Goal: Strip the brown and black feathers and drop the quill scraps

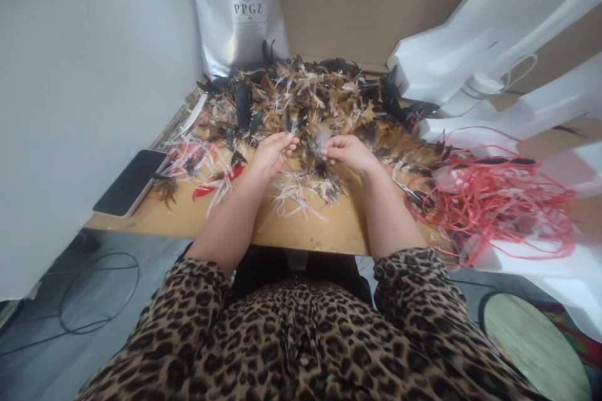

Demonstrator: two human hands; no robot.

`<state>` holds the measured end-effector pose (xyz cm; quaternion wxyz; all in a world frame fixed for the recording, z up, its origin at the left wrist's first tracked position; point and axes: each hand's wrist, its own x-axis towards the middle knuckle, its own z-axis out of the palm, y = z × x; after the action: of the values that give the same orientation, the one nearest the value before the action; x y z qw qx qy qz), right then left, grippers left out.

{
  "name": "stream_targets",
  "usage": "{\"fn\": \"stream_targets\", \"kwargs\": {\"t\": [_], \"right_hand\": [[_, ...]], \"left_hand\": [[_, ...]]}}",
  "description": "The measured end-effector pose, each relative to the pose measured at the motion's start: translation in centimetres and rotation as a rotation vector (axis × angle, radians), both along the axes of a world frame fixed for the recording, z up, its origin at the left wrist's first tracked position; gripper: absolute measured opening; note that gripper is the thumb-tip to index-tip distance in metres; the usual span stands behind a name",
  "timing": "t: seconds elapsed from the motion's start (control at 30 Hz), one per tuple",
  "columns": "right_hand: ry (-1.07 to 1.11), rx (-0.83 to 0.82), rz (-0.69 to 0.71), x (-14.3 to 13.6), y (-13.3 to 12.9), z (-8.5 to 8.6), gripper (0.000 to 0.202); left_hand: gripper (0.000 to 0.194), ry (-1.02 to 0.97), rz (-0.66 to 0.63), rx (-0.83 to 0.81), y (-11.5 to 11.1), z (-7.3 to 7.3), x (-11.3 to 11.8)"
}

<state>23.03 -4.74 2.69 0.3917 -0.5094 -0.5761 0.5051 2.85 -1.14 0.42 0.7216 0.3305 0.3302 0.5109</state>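
Observation:
A wide heap of brown and black feathers (305, 84) covers the back of the wooden table. In front of it, my left hand (276, 151) is closed in a pinch on a small dark feather (288, 120) with a pale base. A short gap to the right, my right hand (347, 151) pinches a fluffy greyish feather (320, 140) between thumb and fingers. Below the hands lie white strips and feather scraps (294, 193). A red feather-like piece (217, 183) rests left of my left forearm.
A phone (129, 183) lies at the table's left edge. Scissors (408, 191) are right of my right forearm, beside a tangle of red strips (498, 200). A silver bag (239, 25) stands at the back. White panels rise left and right. A round stool (533, 348) is lower right.

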Motion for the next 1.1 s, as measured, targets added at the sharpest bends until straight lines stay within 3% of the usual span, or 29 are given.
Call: {"fn": "stream_targets", "kwargs": {"t": [0.2,0.6,1.1], "right_hand": [[0.291,-0.041,-0.142,-2.1,0.1,-0.6,0.033],[0.46,0.01,-0.214,-4.3,0.7,-2.0,0.036],[0.3,0.068,-0.261,-4.4,0.4,-1.7,0.032]], "left_hand": [[0.008,0.068,-0.146,-0.026,-0.7,-0.2,0.3],[0.006,0.098,-0.225,-0.023,-1.0,-0.4,0.7],[0.012,0.244,-0.171,0.118,-1.1,-0.2,0.9]]}}
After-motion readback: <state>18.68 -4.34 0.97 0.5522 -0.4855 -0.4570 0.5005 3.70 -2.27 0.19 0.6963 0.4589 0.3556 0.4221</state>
